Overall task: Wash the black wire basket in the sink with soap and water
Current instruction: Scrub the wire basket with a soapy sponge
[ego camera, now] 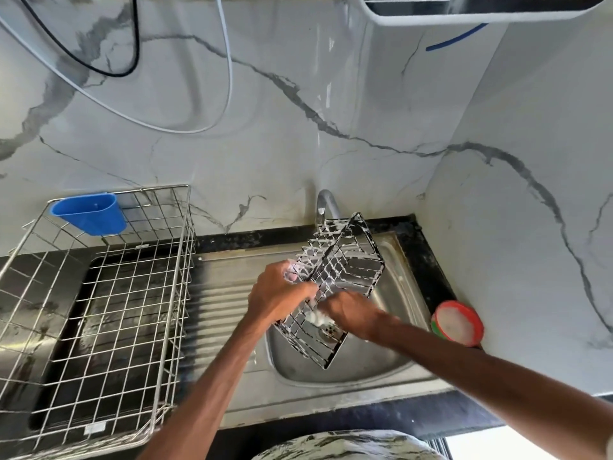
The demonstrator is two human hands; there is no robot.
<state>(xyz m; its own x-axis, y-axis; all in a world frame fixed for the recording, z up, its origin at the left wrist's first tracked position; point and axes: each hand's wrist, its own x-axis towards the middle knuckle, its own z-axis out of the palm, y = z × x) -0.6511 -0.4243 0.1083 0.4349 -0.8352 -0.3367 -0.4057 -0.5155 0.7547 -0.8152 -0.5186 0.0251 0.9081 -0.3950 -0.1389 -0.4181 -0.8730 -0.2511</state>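
The black wire basket, streaked with white soap foam, is held tilted over the steel sink. My left hand grips its left rim with curled fingers. My right hand reaches inside the basket and holds a foamy white scrubber against the wires. The basket's lower corner hangs just above the sink drain. The tap stands behind the basket's top edge; I cannot tell whether water runs.
A large steel wire dish rack with a blue plastic cup sits on the counter left of the ribbed drainboard. A red-rimmed soap tub stands at the sink's right corner. Marble walls close in behind and to the right.
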